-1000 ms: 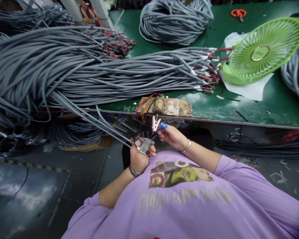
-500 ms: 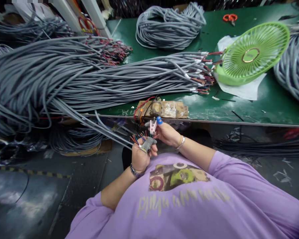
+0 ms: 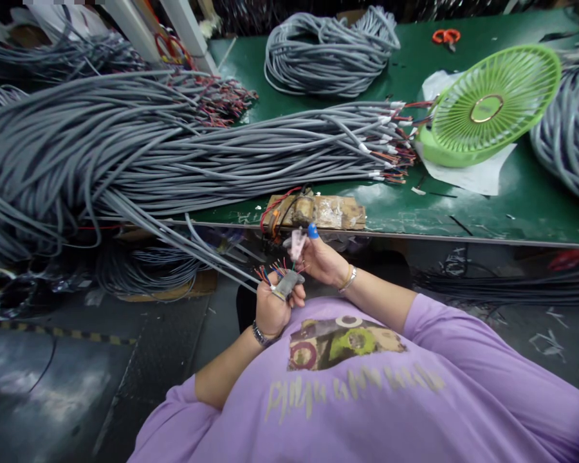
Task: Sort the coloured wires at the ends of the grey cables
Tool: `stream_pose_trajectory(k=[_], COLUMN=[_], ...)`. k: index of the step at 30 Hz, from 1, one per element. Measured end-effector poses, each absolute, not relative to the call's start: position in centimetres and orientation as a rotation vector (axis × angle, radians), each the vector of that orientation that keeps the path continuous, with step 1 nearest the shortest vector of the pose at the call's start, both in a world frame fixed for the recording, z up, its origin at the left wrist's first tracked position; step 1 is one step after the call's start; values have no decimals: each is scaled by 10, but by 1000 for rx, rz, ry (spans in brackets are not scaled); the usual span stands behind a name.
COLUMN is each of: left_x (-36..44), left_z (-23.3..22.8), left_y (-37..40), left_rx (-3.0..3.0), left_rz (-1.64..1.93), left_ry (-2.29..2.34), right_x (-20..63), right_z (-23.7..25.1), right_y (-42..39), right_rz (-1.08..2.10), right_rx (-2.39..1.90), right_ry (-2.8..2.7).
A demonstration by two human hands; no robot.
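A long green-topped table [image 3: 516, 215] with a pale front edge ran across the room. White posts [image 3: 186, 29] rose by the table's far side, toward its left end, and the space beyond the table was dark and hard to make out. Below the table spread a grey floor [image 3: 29, 366], where yellow-and-black striped tape [image 3: 77, 329] lay near the table's left end. Small white scraps [image 3: 552, 344] littered the floor near the table's right end. Pale light glared off the floor and gleamed on the table.

Grey cables [image 3: 251, 151]: smooth matt plastic. Green tabletop [image 3: 535, 212] glossy, scuffed near edge. Block [image 3: 335, 211]: rough wood. Fan [image 3: 486, 108]: smooth plastic. Purple shirt [image 3: 338, 405]: matt cloth.
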State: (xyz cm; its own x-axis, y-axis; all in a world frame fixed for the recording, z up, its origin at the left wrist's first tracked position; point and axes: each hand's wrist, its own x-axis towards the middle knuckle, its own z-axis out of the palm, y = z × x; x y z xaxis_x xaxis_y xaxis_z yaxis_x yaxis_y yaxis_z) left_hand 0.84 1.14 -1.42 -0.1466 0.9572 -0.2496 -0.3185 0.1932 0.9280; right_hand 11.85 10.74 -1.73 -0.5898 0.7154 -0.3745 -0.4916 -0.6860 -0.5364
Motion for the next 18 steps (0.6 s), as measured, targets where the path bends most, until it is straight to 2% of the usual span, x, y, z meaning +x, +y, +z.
stream_pose_trajectory(k=[4,8,12,18], left_x=[2,-11,-24,-33], left_z=[-16,-15,-16,-25], left_y=[5,2,8,25], left_rx=[820,1225,1643,1938], left_rz=[1381,1452,1388,1410], left_ry=[1281,1494,1714,1743], right_x=[126,129,130,128], right_z=[-23,-22,-13,-16], right_y=[105,104,105,101], right_rz=[2309,2288,2193,1965], right_rx=[-777,-779,-785,-852], right_ry=[-524,-597,-718,-831])
